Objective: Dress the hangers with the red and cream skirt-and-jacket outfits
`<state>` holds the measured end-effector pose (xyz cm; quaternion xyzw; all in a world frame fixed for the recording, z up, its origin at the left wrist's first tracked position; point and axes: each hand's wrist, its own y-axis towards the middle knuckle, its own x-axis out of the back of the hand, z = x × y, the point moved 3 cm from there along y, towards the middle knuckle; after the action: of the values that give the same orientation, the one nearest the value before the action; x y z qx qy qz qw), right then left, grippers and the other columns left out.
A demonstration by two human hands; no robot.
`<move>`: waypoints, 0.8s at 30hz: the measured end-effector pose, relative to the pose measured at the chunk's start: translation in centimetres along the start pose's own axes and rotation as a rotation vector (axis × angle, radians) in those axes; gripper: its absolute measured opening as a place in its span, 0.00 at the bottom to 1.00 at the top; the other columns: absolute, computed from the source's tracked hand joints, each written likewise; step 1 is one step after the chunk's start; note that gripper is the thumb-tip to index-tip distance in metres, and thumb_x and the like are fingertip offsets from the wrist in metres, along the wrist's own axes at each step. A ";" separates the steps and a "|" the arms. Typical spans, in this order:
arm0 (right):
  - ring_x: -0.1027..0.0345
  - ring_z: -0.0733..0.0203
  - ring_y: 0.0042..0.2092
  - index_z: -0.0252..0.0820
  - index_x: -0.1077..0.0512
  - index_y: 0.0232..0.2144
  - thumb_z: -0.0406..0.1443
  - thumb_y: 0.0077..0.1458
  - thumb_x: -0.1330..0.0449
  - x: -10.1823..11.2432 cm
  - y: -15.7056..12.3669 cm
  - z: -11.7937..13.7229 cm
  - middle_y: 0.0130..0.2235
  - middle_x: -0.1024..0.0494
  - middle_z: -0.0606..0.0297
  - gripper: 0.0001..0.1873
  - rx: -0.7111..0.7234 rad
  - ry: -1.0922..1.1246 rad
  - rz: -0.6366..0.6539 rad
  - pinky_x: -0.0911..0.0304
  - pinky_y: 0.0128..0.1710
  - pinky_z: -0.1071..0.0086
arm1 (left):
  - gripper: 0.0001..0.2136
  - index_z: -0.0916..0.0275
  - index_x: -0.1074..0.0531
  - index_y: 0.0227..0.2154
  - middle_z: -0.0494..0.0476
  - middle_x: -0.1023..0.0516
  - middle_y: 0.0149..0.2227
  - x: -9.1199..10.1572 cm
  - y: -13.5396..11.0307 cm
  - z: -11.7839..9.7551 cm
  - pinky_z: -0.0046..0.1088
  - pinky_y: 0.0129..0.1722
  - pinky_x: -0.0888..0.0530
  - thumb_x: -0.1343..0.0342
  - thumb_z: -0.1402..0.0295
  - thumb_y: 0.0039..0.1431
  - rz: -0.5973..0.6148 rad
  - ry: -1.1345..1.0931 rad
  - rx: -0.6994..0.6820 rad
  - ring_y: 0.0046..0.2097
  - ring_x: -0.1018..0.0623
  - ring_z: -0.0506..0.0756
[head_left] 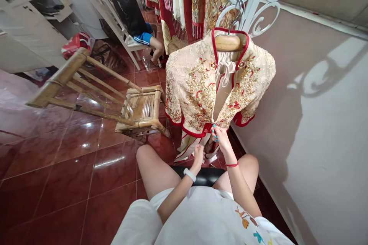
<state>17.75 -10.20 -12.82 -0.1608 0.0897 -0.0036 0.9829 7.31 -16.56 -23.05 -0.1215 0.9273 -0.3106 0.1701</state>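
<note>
A cream embroidered jacket (196,84) with gold beading and red trim hangs upright in front of me on a wooden hanger (228,43). Its front is parted in a V that narrows toward the hem. At the bottom of that V, my right hand (220,138) pinches a small shiny piece that looks like the zipper pull (213,123). My left hand (199,155) is closed just below the red hem, left of the right hand; whatever its curled fingers hold is hidden. Pale red-edged cloth (186,143) hangs under the jacket.
A bamboo chair (142,103) stands left on the red tile floor (115,187). White scrolled metalwork (253,4) carries the hanger beside the right wall (324,122). More red and gold garments (198,0) hang behind. Another person (126,4) sits at the back left near a white chair.
</note>
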 end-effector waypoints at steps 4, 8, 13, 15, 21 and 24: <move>0.55 0.71 0.21 0.44 0.39 0.22 0.54 0.46 0.37 0.0 -0.5 -0.5 0.18 0.43 0.74 0.23 0.013 -0.010 -0.018 0.56 0.20 0.72 | 0.15 0.58 0.28 0.38 0.63 0.25 0.47 -2.3 -0.1 -6.0 0.40 0.61 0.38 0.31 0.69 0.48 -0.071 0.386 -0.505 0.56 0.29 0.65; 0.58 0.72 0.20 0.43 0.38 0.21 0.54 0.45 0.37 -0.1 -0.2 0.1 0.16 0.44 0.75 0.23 -0.054 -0.015 0.047 0.59 0.19 0.74 | 0.06 0.60 0.25 0.32 0.69 0.21 0.44 -5.5 2.9 -11.2 0.41 0.59 0.37 0.35 0.73 0.53 -0.057 0.790 -0.718 0.53 0.25 0.68; 0.57 0.73 0.19 0.43 0.38 0.20 0.51 0.46 0.37 -0.1 1.1 3.1 0.16 0.45 0.76 0.21 -0.036 -0.006 0.068 0.57 0.19 0.74 | 0.05 0.61 0.22 0.38 0.70 0.19 0.44 -5.7 4.1 -11.5 0.36 0.50 0.34 0.40 0.71 0.60 0.040 0.899 -0.805 0.48 0.22 0.65; 0.57 0.73 0.19 0.43 0.38 0.21 0.48 0.50 0.38 -0.2 1.9 5.7 0.17 0.46 0.76 0.19 0.015 0.024 0.051 0.56 0.19 0.75 | 0.07 0.62 0.22 0.40 0.71 0.19 0.44 -5.5 3.8 -11.3 0.35 0.47 0.34 0.42 0.67 0.62 0.030 0.910 -0.804 0.46 0.21 0.65; 0.51 0.73 0.20 0.42 0.37 0.26 0.36 0.64 0.45 -1.2 6.3 18.5 0.22 0.39 0.73 0.13 0.244 0.043 -0.034 0.48 0.19 0.78 | 0.09 0.63 0.22 0.36 0.69 0.19 0.40 -6.0 3.2 -12.4 0.32 0.42 0.33 0.42 0.63 0.63 -0.028 0.931 -0.726 0.41 0.20 0.62; 0.51 0.76 0.20 0.41 0.38 0.27 0.36 0.68 0.49 -2.4 9.6 24.8 0.23 0.40 0.73 0.15 0.369 -0.042 -0.014 0.49 0.20 0.80 | 0.09 0.62 0.23 0.35 0.67 0.19 0.39 -6.4 3.0 -12.8 0.31 0.40 0.33 0.44 0.64 0.65 -0.051 0.983 -0.758 0.40 0.20 0.61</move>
<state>19.59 6.81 7.68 0.0214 0.0658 -0.0236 0.9973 7.81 -5.27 -13.80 -0.0383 0.9397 0.0166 -0.3394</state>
